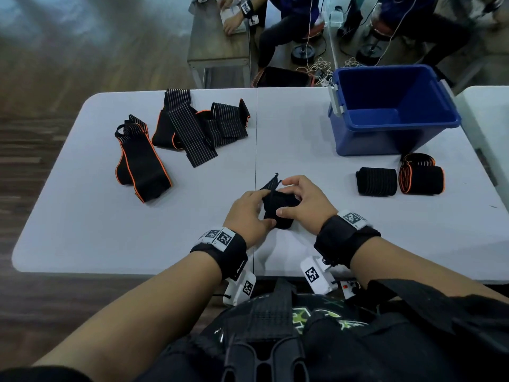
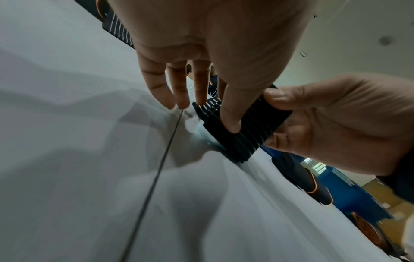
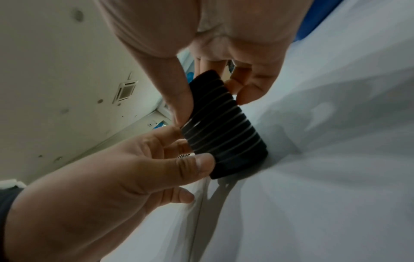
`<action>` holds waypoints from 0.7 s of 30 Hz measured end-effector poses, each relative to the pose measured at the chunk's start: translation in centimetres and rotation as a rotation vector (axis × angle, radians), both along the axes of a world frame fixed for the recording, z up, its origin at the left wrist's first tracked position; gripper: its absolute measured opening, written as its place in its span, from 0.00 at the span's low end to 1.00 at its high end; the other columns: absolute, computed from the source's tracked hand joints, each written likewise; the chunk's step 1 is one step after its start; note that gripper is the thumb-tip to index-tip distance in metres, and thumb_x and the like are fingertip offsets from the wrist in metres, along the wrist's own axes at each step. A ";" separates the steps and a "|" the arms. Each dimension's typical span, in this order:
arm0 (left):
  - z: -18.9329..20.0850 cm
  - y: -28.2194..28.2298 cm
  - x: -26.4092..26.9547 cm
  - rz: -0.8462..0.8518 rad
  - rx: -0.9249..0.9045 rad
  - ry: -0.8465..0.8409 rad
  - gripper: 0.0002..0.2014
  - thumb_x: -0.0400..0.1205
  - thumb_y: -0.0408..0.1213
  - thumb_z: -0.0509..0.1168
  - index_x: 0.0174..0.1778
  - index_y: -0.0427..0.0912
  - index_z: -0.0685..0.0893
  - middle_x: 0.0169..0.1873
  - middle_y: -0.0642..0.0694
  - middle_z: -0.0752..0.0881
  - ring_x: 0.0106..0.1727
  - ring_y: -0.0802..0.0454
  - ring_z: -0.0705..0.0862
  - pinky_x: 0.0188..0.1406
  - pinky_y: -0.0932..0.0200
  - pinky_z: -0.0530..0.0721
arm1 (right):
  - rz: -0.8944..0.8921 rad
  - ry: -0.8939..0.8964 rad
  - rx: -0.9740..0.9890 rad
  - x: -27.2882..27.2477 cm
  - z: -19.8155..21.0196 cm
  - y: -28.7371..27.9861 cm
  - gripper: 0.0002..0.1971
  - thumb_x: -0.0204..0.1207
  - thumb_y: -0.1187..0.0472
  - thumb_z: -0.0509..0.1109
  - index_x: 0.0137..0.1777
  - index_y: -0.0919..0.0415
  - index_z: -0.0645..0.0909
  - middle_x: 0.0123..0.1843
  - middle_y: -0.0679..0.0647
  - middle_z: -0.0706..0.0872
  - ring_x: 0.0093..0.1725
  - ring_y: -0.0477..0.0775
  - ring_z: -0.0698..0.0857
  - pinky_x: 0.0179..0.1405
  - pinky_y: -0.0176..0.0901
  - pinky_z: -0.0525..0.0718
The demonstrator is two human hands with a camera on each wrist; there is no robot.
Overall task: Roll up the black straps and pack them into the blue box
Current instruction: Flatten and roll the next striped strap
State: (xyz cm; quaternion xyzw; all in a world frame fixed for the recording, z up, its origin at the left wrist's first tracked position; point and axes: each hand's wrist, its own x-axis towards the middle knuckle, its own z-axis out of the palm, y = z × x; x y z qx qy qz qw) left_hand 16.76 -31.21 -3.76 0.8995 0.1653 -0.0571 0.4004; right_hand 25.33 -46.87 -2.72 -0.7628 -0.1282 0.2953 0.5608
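Note:
A black ribbed strap roll (image 1: pixel 278 208) sits on the white table (image 1: pixel 82 230) near its front middle, held between both hands. My left hand (image 1: pixel 249 213) pinches the roll (image 2: pixel 241 127) with its thumb on top, and a short loose end (image 1: pixel 271 183) sticks out behind. My right hand (image 1: pixel 303 204) grips the roll (image 3: pixel 221 131) from the other side, thumb and fingers curled round it. The blue box (image 1: pixel 394 111) stands open at the back right; nothing shows inside it. Two rolled straps (image 1: pixel 376 181) (image 1: pixel 421 179) lie in front of it.
Unrolled black straps with orange edges lie at the back left: one long strap (image 1: pixel 140 161) and a tangled pile (image 1: pixel 198 125). Beyond the table other people sit at a wooden bench (image 1: pixel 220 40). A second white table (image 1: pixel 487 111) edges in at the right.

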 end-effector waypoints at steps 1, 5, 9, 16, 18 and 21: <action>0.1 -0.1 0.0 0.000 -0.017 0.004 0.34 0.73 0.39 0.78 0.77 0.51 0.76 0.67 0.50 0.81 0.62 0.49 0.81 0.64 0.53 0.80 | 0.007 -0.014 0.002 0.0 0.1 0.0 0.30 0.65 0.76 0.79 0.65 0.59 0.73 0.58 0.55 0.89 0.51 0.47 0.86 0.46 0.25 0.80; 0.3 -0.5 0.4 -0.025 -0.047 0.006 0.27 0.75 0.35 0.74 0.70 0.51 0.79 0.61 0.51 0.86 0.59 0.50 0.84 0.55 0.61 0.77 | -0.032 -0.090 -0.034 -0.1 0.0 -0.4 0.31 0.62 0.73 0.82 0.63 0.53 0.76 0.57 0.53 0.86 0.48 0.45 0.84 0.52 0.35 0.80; 0.5 -0.5 0.7 -0.034 -0.108 0.000 0.23 0.73 0.34 0.73 0.63 0.52 0.80 0.53 0.52 0.88 0.56 0.50 0.86 0.56 0.57 0.82 | -0.053 -0.151 -0.092 -0.2 0.5 -1.3 0.35 0.63 0.67 0.82 0.69 0.48 0.75 0.66 0.46 0.77 0.51 0.50 0.82 0.54 0.39 0.83; 0.4 -0.4 2.3 0.071 -0.391 0.045 0.19 0.70 0.34 0.70 0.57 0.47 0.82 0.45 0.44 0.87 0.40 0.52 0.86 0.37 0.61 0.85 | -0.042 0.001 -0.166 0.8 -0.4 -2.9 0.15 0.73 0.62 0.79 0.58 0.60 0.83 0.45 0.57 0.91 0.45 0.57 0.90 0.49 0.52 0.86; -0.3 -0.7 2.4 0.145 -0.407 0.096 0.16 0.76 0.34 0.73 0.58 0.45 0.81 0.44 0.45 0.86 0.40 0.51 0.87 0.38 0.54 0.89 | -0.063 0.043 -0.317 1.1 -1.2 -3.1 0.15 0.74 0.53 0.78 0.53 0.62 0.84 0.45 0.60 0.91 0.46 0.63 0.91 0.48 0.59 0.90; -1.3 -1.1 2.8 0.203 -0.163 0.112 0.14 0.76 0.46 0.77 0.50 0.47 0.82 0.42 0.50 0.87 0.43 0.52 0.88 0.45 0.54 0.88 | -0.049 -0.011 -0.517 1.0 -1.1 -3.4 0.22 0.72 0.41 0.74 0.43 0.63 0.86 0.37 0.57 0.91 0.41 0.61 0.91 0.45 0.57 0.90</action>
